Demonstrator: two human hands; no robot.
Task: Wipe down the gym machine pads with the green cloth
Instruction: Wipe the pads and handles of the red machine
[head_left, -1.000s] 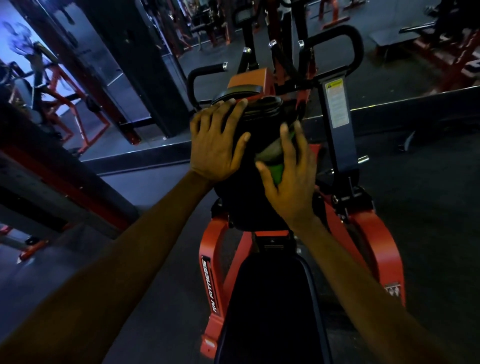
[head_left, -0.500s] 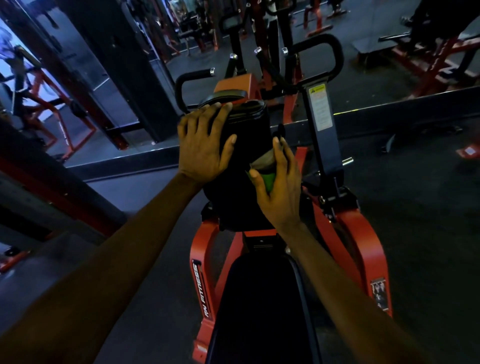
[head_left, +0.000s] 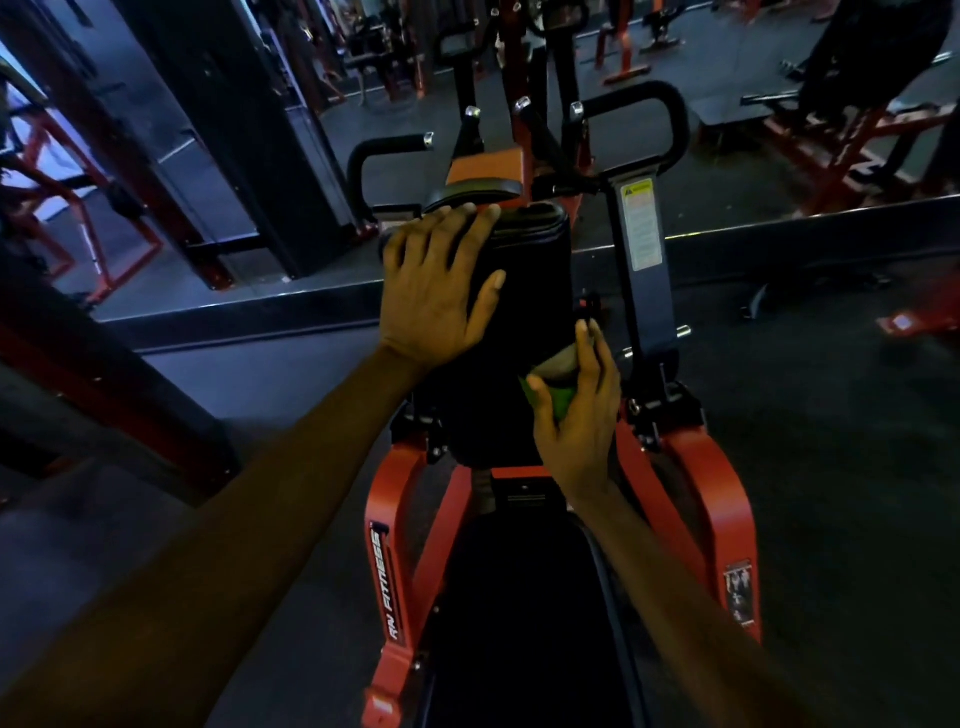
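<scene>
- Your right grip (head_left: 576, 421) was clenched on the green cloth (head_left: 561, 402), which was bunched between thumb and fingers just right of the frame's centre.
- The cloth sat at the lower right edge of the upright back pad (head_left: 530, 322). You could not tell how firmly it met the surface.
- Your left grip (head_left: 436, 291) lay released, its fingers straight and spread flat on the pad's upper left part, with the fingertips at its top edge.
- Below that, the black seat pad (head_left: 519, 623) ran to the bottom centre.
- The red frame (head_left: 400, 493) flanked both pads, with lettering on its left leg.
- A warning label (head_left: 641, 228) showed on the dark post to the right of the back pad.
- Black handles (head_left: 678, 124) curved above, at upper centre.
</scene>
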